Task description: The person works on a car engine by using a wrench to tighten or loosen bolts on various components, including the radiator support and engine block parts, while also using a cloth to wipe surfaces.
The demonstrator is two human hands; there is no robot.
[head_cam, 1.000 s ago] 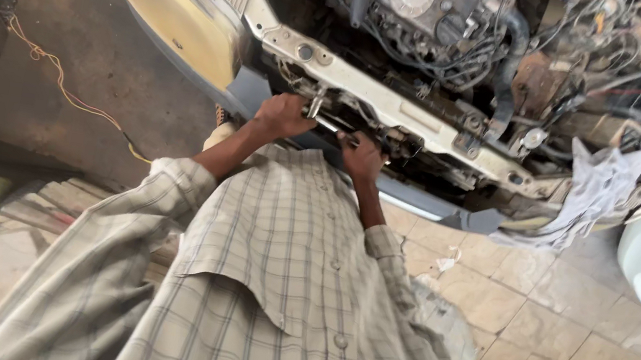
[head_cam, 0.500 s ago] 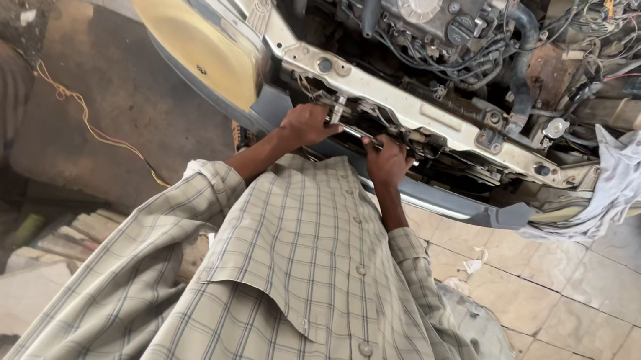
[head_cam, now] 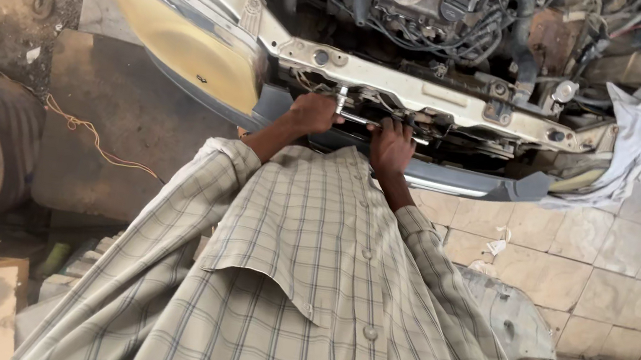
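Ratchet wrench (head_cam: 363, 119) sits under the front crossmember (head_cam: 401, 91), just above the grey bumper (head_cam: 456, 179). Left hand (head_cam: 312, 113) is closed on the socket end, right hand (head_cam: 392, 144) wrapped around the handle. Over the last second both grips unchanged, handle angle barely shifted, so I judge the bolt tight.

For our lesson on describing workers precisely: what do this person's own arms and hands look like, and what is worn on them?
Both the left hand and the right hand are bare, with no gloves, and no rings or watch can be made out. The arms are covered by the long sleeves of a loose, pale beige-grey checked shirt with thin dark lines, pushed up so the forearms are bare. Round buttons run down the shirt's front.
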